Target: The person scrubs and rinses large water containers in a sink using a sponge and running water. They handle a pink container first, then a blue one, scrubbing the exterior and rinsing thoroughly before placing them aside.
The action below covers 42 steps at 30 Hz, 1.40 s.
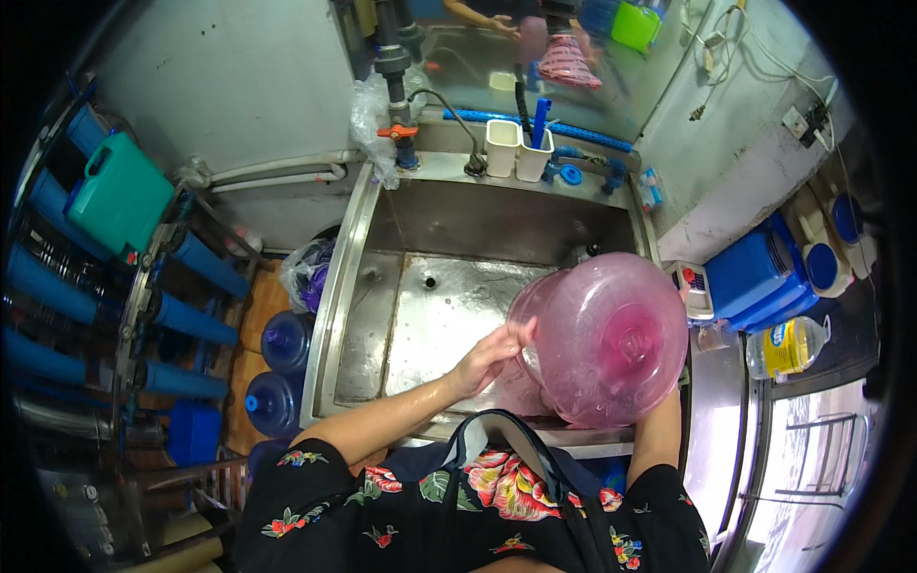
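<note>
A large pink translucent water jug (609,344) is held over the right part of a stainless steel sink (458,315), its rounded base towards me. My left hand (494,354) is at the jug's left side, fingers apart; whether it touches the jug is unclear. My right forearm reaches behind the jug's right side, where only a bit of my right hand (684,286) shows past the edge. The grip of that hand is mostly hidden. My left forearm looks wet.
Two white plastic holders (503,147) with brushes stand on the sink's back ledge, beside an orange-handled valve (397,132). Blue water jugs (276,401) stand on the floor at left. A green jerrycan (122,190) sits on the filter rack. A yellow-labelled bottle (784,347) lies at right.
</note>
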{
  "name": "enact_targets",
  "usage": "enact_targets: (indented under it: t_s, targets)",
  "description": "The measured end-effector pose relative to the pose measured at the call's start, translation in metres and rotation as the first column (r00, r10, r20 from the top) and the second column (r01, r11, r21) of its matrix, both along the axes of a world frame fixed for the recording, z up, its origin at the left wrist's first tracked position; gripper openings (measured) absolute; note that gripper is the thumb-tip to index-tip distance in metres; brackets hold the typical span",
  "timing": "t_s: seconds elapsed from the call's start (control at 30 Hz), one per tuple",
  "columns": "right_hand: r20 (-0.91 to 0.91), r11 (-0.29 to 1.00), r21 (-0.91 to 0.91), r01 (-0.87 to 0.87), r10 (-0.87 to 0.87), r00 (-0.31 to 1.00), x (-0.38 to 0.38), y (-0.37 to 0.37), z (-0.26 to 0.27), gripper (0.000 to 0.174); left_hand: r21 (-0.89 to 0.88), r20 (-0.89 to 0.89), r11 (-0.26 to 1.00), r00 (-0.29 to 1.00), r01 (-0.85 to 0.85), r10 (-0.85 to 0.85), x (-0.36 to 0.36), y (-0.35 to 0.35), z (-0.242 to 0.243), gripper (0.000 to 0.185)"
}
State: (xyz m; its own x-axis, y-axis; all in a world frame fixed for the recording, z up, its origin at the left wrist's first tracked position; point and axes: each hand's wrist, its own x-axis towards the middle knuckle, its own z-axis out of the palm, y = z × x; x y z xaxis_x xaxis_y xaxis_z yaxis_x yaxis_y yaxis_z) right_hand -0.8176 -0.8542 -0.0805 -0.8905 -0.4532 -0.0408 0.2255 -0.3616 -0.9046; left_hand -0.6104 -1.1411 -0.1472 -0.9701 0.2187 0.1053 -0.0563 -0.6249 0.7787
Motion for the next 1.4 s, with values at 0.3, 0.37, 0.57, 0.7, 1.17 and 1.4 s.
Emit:
enact_targets:
  t_s: [0.3, 0.37, 0.57, 0.7, 1.17, 1.4]
  targets:
    - [0.132, 0.830, -0.146, 0.538, -0.523, 0.842, 0.089, -0.042, -0.068, 0.081, -0.222, -0.018, 0.975, 1.000, -0.012, 0.008, -0.122, -0.051, 0.030, 0.120]
    - [0.132, 0.787, -0.162, 0.596, -0.581, 0.803, 0.119, -0.066, -0.081, 0.079, -0.109, 0.025, 0.992, 0.998, 0.068, -0.065, -0.134, -0.074, 0.030, 0.119]
    - [-0.141, 0.940, -0.063, 0.335, -0.341, 0.930, 0.091, -0.098, -0.075, 0.072, -0.006, 0.042, 1.000, 0.999, 0.006, -0.005, -0.097, -0.131, 0.012, 0.084]
    - [-0.281, 0.864, 0.473, 0.174, -0.039, 0.959, -0.025, -0.116, -0.046, 0.058, 0.076, 0.277, 0.915, 0.890, -0.397, 0.363, -0.047, -0.109, -0.008, 0.065]
    - [-0.750, 0.231, 0.292, 0.928, 0.657, 0.073, -0.232, -0.210, -0.011, 0.019, -0.368, -0.016, 0.663, 0.718, -0.652, 0.696, -0.021, -0.054, 0.041, 0.095]
    - [-0.863, 0.052, 0.492, 0.869, -0.106, 0.495, -0.269, -0.157, 0.005, 0.042, -0.479, -0.041, 0.515, 0.604, -0.711, 0.796, -0.008, -0.062, -0.001, 0.063]
